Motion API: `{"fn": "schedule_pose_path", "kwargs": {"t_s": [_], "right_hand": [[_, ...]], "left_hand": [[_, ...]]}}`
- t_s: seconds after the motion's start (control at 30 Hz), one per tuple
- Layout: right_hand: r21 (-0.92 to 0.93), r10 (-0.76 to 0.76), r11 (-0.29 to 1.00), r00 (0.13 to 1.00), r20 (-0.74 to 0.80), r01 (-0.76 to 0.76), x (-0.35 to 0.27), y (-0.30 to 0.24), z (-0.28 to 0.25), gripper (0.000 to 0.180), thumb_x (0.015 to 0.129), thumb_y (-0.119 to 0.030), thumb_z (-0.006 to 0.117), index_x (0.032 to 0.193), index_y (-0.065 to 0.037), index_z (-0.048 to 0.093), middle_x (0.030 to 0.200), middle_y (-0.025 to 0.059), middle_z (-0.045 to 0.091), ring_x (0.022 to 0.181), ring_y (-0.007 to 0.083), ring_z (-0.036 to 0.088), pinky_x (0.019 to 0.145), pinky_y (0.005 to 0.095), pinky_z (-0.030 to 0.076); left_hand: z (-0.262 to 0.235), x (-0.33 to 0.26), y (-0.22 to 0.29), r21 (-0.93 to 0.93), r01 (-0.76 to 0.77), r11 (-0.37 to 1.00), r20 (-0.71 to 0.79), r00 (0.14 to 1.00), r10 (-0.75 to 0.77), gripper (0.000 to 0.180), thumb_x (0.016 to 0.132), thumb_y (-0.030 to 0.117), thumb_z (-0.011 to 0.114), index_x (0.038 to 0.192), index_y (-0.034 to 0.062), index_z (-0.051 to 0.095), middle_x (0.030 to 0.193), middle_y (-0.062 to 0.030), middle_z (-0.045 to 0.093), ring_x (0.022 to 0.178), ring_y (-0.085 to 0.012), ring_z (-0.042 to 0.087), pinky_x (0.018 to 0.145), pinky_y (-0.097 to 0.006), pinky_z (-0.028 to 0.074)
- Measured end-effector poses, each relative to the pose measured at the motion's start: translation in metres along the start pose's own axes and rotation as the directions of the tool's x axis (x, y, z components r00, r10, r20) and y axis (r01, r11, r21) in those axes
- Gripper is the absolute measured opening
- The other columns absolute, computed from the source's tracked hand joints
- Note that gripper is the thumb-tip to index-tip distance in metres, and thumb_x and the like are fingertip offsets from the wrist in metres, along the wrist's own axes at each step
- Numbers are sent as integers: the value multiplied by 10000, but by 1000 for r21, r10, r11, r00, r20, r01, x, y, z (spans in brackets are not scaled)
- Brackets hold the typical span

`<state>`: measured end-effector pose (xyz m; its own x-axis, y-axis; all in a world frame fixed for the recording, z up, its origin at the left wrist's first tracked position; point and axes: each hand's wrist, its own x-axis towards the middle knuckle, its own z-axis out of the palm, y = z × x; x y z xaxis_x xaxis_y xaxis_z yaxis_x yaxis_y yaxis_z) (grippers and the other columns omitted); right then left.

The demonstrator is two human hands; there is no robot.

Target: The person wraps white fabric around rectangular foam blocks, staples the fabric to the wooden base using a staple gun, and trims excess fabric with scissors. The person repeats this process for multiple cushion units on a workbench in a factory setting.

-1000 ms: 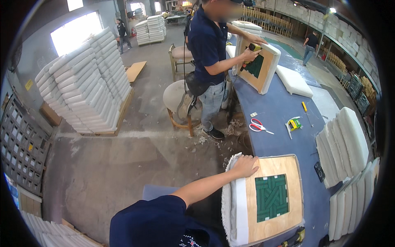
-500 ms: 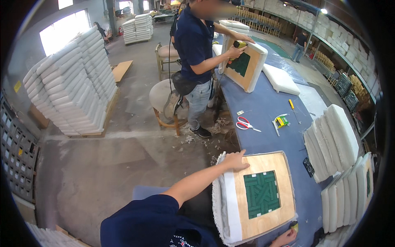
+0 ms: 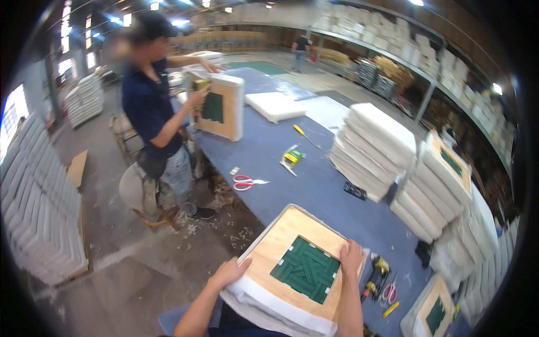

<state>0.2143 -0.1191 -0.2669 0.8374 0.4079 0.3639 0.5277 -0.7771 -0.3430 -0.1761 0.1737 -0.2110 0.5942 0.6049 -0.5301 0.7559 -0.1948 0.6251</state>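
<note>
A square seat pad (image 3: 269, 241) lies upside down at the table's near edge, its plywood underside up. Green woven webbing (image 3: 307, 268) fills the square opening in the wood, and white padding and loose cover cloth hang at its near side. My left hand (image 3: 230, 273) grips the pad's left edge, thumb on the wood and fingers hidden beneath. Around the right edge closes my right hand (image 3: 352, 258), its fingers bent over the rim. Just right of that hand, a yellow and black staple gun (image 3: 379, 271) rests on the table beside red-handled scissors (image 3: 388, 293) and a yellow-handled tool (image 3: 391, 309).
Farther up the blue table (image 3: 224, 160) lie red-handled scissors (image 3: 245, 182), a yellow-green tape measure (image 3: 292, 157), a yellow screwdriver (image 3: 303, 133) and a black phone-like object (image 3: 355, 190). Stacked pads (image 3: 373, 146) stand at right. A co-worker (image 3: 151, 101) holds another pad and tool at far left.
My view has swung right and up. The pad has turned; my left hand now holds its left edge. My right hand has come from the low right onto the pad's right edge.
</note>
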Motion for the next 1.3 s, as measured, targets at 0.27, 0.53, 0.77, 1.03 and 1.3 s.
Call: {"fn": "schedule_pose_path", "kwargs": {"t_s": [0.27, 0.53, 0.77, 1.03, 1.3], "right_hand": [[149, -33, 988, 999, 21, 29, 2, -20, -12, 320, 938, -282, 705, 1215, -124, 721, 1167, 84, 738, 1222, 306, 624, 1125, 505, 374], [162, 3, 987, 999, -42, 4, 6, -14, -4, 250, 958, -260, 687, 1165, -135, 750, 1132, 64, 756, 1195, 293, 646, 1092, 491, 398], [156, 103, 983, 995, -14, -99, 12, -16, 2, 187, 996, -262, 658, 1084, -138, 766, 1071, 57, 764, 1194, 283, 640, 1087, 491, 389], [167, 115, 979, 993, 1, -113, 17, -11, 2, 166, 1009, -236, 651, 1088, -133, 755, 1061, 56, 751, 1177, 269, 642, 1099, 482, 375], [183, 105, 978, 994, -8, -102, 17, -4, 9, 160, 996, -200, 654, 1100, -129, 754, 1052, 58, 743, 1183, 272, 636, 1115, 490, 363]], "left_hand": [[25, -39, -61, -587, -153, 795, -9, 983, 183, 821, 1029, 457, 703, 1594, -67, 420, 1494, -324, 584, 1405, -364, 582, 1172, -407, 445], [15, -47, -29, -455, -319, 832, -140, 948, 287, 766, 1013, 353, 734, 1607, -24, 429, 1548, -233, 540, 1445, -360, 520, 1208, -420, 407], [50, -50, -1, 85, -397, 914, -539, 753, 377, 541, 889, 195, 717, 1400, 29, 651, 1369, -216, 691, 1262, -399, 661, 1061, -474, 533], [56, -43, -3, 114, -480, 870, -616, 652, 441, 355, 861, 134, 698, 1203, 73, 770, 1304, -217, 730, 1191, -407, 701, 1022, -479, 556], [58, -43, 0, 82, -478, 875, -618, 664, 421, 325, 851, 103, 693, 1164, 88, 781, 1292, -217, 733, 1188, -401, 708, 1022, -470, 560]]}}
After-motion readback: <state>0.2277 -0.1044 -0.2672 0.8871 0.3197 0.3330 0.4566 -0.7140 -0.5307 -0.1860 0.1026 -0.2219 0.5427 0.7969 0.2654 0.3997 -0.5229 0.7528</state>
